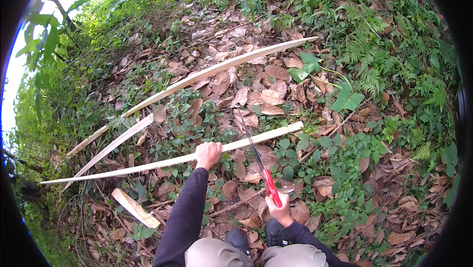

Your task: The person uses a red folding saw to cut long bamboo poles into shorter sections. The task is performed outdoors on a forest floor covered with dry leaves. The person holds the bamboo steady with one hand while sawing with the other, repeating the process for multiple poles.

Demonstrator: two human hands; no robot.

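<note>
A long, pale wooden strip (162,163) runs across in front of me, its right end raised toward the far side. My left hand (208,154) is closed around it a little right of its middle. In my right hand (280,208) is the red handle of a hand saw (256,154). The saw's dark, narrow blade points away from me and crosses the strip to the right of my left hand. Whether the teeth touch the wood, I cannot tell.
Another long pale strip (217,68) lies farther off on brown leaves. A shorter strip (116,143) slants at the left, and a short wood piece (135,209) rests near my left arm. Ferns (367,52) and low plants grow at the right. My dark shoes (238,240) are below.
</note>
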